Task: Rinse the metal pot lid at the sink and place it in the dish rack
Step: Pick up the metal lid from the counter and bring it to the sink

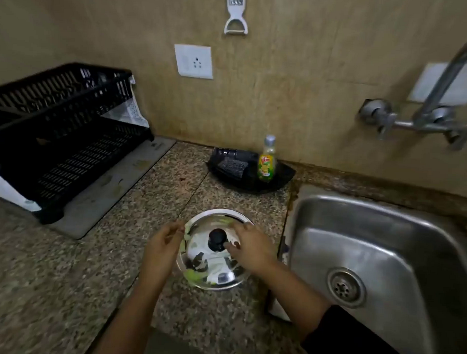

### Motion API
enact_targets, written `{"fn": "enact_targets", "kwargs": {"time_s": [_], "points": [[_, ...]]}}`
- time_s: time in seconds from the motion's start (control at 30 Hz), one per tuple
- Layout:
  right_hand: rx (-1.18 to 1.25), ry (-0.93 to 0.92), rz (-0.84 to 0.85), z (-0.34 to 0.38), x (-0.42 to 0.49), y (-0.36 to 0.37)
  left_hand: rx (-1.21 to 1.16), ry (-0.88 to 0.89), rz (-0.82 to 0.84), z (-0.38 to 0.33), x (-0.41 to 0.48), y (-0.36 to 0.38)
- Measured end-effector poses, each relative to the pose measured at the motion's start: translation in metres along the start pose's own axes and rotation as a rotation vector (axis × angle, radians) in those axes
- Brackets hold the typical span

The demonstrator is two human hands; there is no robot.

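Observation:
A shiny metal pot lid [212, 272] with a black knob [217, 237] lies on the speckled granite counter, just left of the steel sink [379, 236]. Greenish smears show on its rim. My right hand [250, 247] rests on the lid's right side, thumb touching the knob. At the lid's left edge is my left hand [164, 243], fingers apart and close to the rim; no grip shows. The black two-tier dish rack [60, 142] stands at the far left on a grey mat.
A wall tap [444, 100] hangs over the sink at the upper right. A black tray [253, 177] with a scrub pad and a dish-soap bottle [267, 162] sits by the wall. A socket [193, 61] and a peeler-grater [236, 13] are on the wall.

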State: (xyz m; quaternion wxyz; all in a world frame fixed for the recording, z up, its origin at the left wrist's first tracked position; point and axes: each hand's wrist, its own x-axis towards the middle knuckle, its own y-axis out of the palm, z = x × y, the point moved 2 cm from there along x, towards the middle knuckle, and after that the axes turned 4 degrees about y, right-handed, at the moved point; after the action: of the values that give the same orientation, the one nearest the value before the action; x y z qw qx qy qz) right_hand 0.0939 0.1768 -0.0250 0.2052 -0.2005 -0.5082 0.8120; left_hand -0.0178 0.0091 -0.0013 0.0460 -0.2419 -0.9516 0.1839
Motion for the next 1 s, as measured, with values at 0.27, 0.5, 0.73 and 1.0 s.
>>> {"fn": "enact_targets", "kwargs": {"time_s": [0.27, 0.5, 0.73, 1.0], "points": [[-0.107, -0.058, 0.061, 0.023, 0.04, 0.028, 0.006, -0.075, 0.008, 0.033, 0.046, -0.01], [-0.094, -0.07, 0.03, 0.016, 0.039, 0.037, 0.035, -0.101, 0.021, 0.035, 0.077, 0.001], [0.098, -0.075, -0.187, -0.002, 0.019, -0.005, -0.039, -0.065, 0.123, 0.006, 0.096, 0.025], [0.133, 0.04, -0.237, -0.08, -0.018, -0.053, -0.311, -0.268, 0.394, -0.048, 0.09, 0.121]]}}
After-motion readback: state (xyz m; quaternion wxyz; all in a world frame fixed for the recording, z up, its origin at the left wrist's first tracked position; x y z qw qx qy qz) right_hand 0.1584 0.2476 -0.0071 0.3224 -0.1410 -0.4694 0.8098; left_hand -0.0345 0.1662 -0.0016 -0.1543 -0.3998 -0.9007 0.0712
